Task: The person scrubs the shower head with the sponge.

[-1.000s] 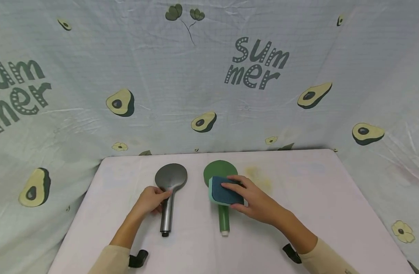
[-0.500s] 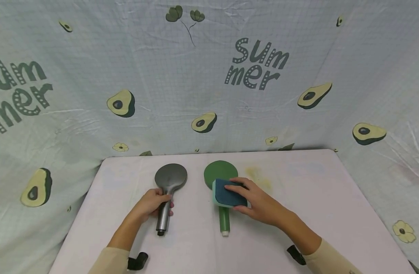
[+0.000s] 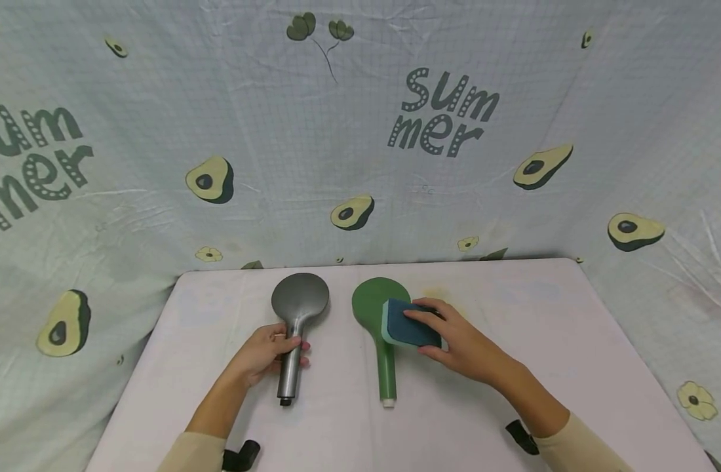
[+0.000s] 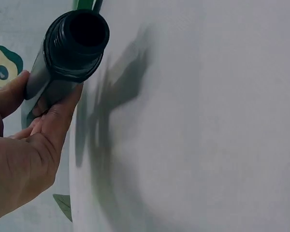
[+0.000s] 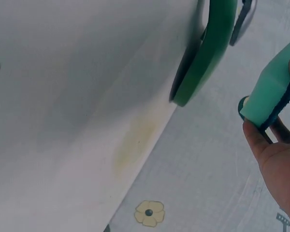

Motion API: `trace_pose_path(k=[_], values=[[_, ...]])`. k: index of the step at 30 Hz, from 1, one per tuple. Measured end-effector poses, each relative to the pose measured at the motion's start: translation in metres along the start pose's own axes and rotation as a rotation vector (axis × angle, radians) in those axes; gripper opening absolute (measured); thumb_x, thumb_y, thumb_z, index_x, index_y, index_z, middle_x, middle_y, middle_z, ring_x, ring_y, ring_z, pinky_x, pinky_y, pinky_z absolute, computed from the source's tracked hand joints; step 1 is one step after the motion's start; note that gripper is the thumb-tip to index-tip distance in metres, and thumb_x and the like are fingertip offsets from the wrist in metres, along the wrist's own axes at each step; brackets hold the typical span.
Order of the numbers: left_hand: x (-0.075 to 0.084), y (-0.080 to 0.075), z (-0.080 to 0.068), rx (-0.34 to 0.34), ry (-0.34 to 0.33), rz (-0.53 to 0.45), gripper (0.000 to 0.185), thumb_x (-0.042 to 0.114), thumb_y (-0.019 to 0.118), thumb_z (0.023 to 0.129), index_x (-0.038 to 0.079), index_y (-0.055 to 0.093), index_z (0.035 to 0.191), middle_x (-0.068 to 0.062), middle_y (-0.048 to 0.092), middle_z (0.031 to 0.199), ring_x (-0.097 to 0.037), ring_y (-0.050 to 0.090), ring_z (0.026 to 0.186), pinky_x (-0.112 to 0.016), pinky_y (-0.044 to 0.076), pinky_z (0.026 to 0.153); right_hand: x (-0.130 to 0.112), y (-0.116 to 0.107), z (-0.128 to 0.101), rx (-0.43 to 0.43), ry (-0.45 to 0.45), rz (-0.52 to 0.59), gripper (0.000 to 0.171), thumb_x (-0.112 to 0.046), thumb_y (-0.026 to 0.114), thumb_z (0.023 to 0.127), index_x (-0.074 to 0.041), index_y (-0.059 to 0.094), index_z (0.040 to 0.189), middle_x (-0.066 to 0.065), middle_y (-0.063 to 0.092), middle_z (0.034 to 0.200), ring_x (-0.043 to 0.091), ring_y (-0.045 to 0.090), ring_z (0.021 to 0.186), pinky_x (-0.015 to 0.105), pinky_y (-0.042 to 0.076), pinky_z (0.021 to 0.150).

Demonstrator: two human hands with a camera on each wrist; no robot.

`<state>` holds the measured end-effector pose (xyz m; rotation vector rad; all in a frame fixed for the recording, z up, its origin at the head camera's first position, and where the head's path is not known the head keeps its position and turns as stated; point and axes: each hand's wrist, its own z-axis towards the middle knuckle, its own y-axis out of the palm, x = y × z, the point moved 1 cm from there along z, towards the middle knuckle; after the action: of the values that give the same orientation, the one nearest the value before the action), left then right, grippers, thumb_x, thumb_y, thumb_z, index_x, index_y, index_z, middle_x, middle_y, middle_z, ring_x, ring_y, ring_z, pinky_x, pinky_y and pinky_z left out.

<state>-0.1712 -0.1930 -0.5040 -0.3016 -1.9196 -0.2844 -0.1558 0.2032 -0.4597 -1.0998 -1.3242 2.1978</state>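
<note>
My left hand point(image 3: 265, 354) holds a dark grey shower head point(image 3: 300, 298) by its metallic handle, thumb on top and fingertips showing past the far side. In the left wrist view, the handle's threaded black end point(image 4: 79, 46) points at the camera, and the handle is raised off the table. To the right, a green shower head point(image 3: 372, 303) lies face down or up, I cannot tell which, its pale end toward me. My right hand point(image 3: 467, 344) grips a sponge point(image 3: 412, 322) by its edges, dark blue side up and mint green below. In the right wrist view, the sponge point(image 5: 270, 87) hangs clear of the table.
A pale pink cloth covers the table point(image 3: 484, 406), with a yellowish stain point(image 5: 135, 140) near the far edge. Behind stands a pale curtain point(image 3: 266, 131) printed with avocados and lettering. Black wrist-camera parts point(image 3: 241, 455) show by both sleeves.
The left hand has taken a fuller grip on the grey shower head and raised it slightly. The right hand has moved right with the sponge, uncovering more of the green shower head.
</note>
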Motion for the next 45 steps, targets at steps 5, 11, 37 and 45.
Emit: trace_pose_path(k=[5,11,37,45], values=[[0.013,0.013,0.000,0.038,0.065,0.028,0.056,0.014,0.059,0.106,-0.013,0.035,0.149,-0.015,0.077,0.111,-0.021,0.078,0.089,-0.038,0.062,0.083,0.003,-0.008,-0.002,0.029,0.010,-0.020,0.069,-0.024,0.083,0.090,-0.021,0.052,0.151,0.009,0.042,0.157,0.029,0.046,0.143,0.048,0.053,0.107],[0.029,0.038,0.001,0.097,0.156,0.046,0.044,0.005,0.064,0.102,-0.012,0.048,0.139,-0.025,0.075,0.113,-0.022,0.078,0.086,-0.036,0.063,0.078,0.002,-0.019,-0.001,0.080,-0.014,-0.076,0.070,-0.022,0.085,0.088,-0.018,0.053,0.150,0.010,0.042,0.157,0.029,0.045,0.143,0.048,0.052,0.106],[0.073,0.134,0.013,0.074,0.488,0.218,0.037,0.002,0.072,0.094,-0.004,0.067,0.130,-0.021,0.076,0.110,-0.030,0.078,0.091,-0.031,0.063,0.082,-0.047,-0.053,0.033,0.241,-0.338,-0.339,0.071,-0.016,0.091,0.079,-0.019,0.061,0.144,0.019,0.045,0.156,0.038,0.047,0.140,0.050,0.054,0.105],[0.075,0.145,0.008,0.089,0.540,0.271,0.030,0.005,0.074,0.094,-0.003,0.070,0.123,-0.019,0.077,0.106,-0.027,0.078,0.089,-0.026,0.063,0.078,-0.056,-0.059,0.042,0.299,-0.335,-0.369,0.066,-0.014,0.090,0.081,-0.017,0.064,0.141,0.020,0.048,0.153,0.040,0.049,0.137,0.051,0.054,0.105]])
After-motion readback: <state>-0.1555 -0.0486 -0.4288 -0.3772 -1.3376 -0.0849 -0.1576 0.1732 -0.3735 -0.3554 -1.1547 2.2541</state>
